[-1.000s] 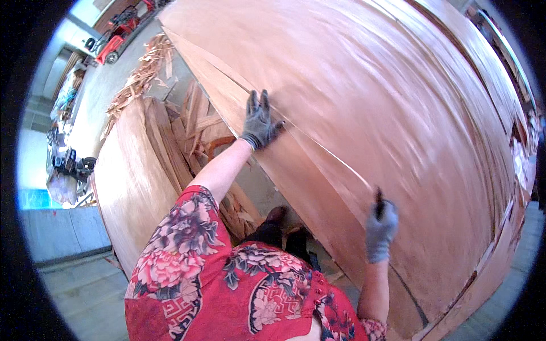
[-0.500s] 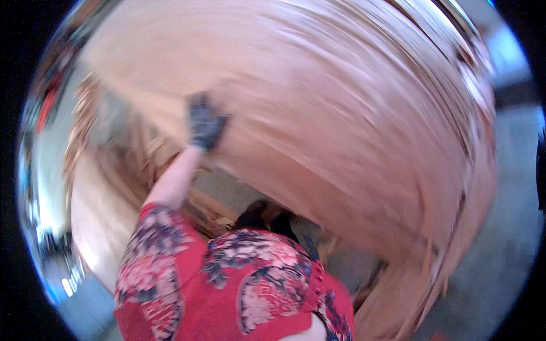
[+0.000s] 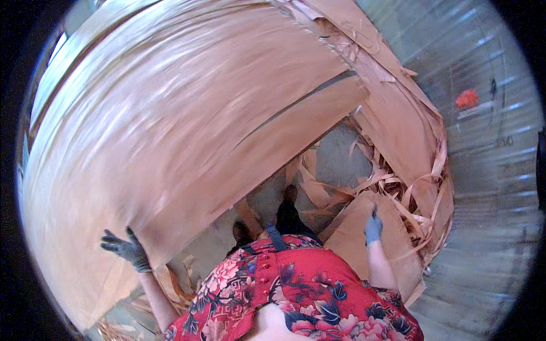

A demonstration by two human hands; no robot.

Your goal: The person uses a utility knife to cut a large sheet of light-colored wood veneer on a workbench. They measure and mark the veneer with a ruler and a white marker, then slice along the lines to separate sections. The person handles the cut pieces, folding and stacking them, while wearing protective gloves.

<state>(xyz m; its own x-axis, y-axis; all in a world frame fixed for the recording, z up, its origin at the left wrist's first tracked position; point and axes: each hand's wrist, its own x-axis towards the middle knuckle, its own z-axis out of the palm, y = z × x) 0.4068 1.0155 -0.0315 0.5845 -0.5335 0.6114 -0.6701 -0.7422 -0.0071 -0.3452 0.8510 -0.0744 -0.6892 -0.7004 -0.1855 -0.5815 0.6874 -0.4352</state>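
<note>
Bright daylight, probably from above; heavy motion blur, fisheye-bent dark rim.

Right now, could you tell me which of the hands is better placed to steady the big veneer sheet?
Probably the left hand: its gloved, spread fingers lie against the lower edge of the large veneer sheet. The right hand rests on a smaller, torn sheet to the right.

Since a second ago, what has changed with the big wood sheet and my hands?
The big veneer sheet has swung from your right across to your left. Your left hand has moved from its middle to its lower left edge, fingers spread. Your right hand has come off that sheet and now touches a smaller veneer piece among scraps. Both gloves remain on.
</note>
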